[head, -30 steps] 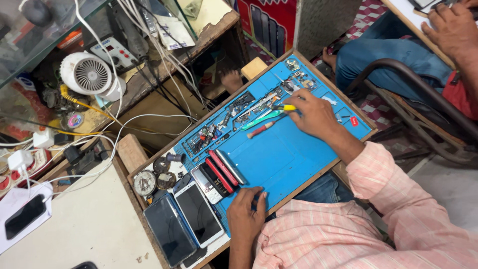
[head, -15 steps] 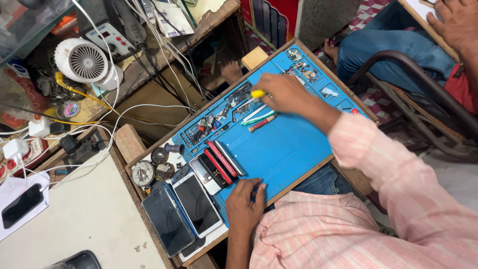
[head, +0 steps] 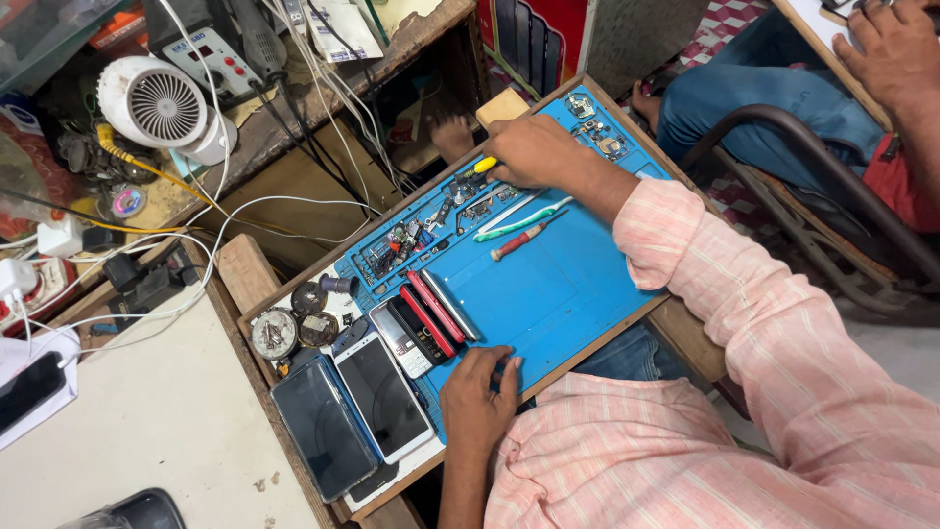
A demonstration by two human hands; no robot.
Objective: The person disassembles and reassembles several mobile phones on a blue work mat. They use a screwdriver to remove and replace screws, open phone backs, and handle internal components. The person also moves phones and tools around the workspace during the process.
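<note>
Since the earlier frames, right hand [head: 534, 152] shifted from the mat's middle, beside the loose tools, up toward the far edge of the blue work mat [head: 558, 294], now closed around a yellow-handled screwdriver [head: 482, 167] whose tip end points at the small-parts tray [head: 421, 230]. Left hand [head: 477, 397] unchanged in place: flat on the near edge of the mat, fingers [head: 504, 370] spread and pressing down, gripping nothing. Just beside that hand, toward the left, a white-framed phone [head: 384, 395] and a dark phone [head: 323, 426] lying face up side by side. A little farther in, a small keypad phone [head: 401, 338] and two red-edged phone bodies [head: 431, 309] laid in a row, well apart from the right hand. Beyond these, on bare mat between the two hands, a green-and-white tool [head: 519, 220] and a red-handled screwdriver [head: 524, 238], both lying slantwise and untouched, near the right wrist. Round metal parts [head: 274, 333] at the mat's left corner. Farther off, a small white fan [head: 157, 101] and a tangle of white cables [head: 211, 211] on the cluttered bench. At top right, another person's hand [head: 896, 49] resting on a separate table.
</note>
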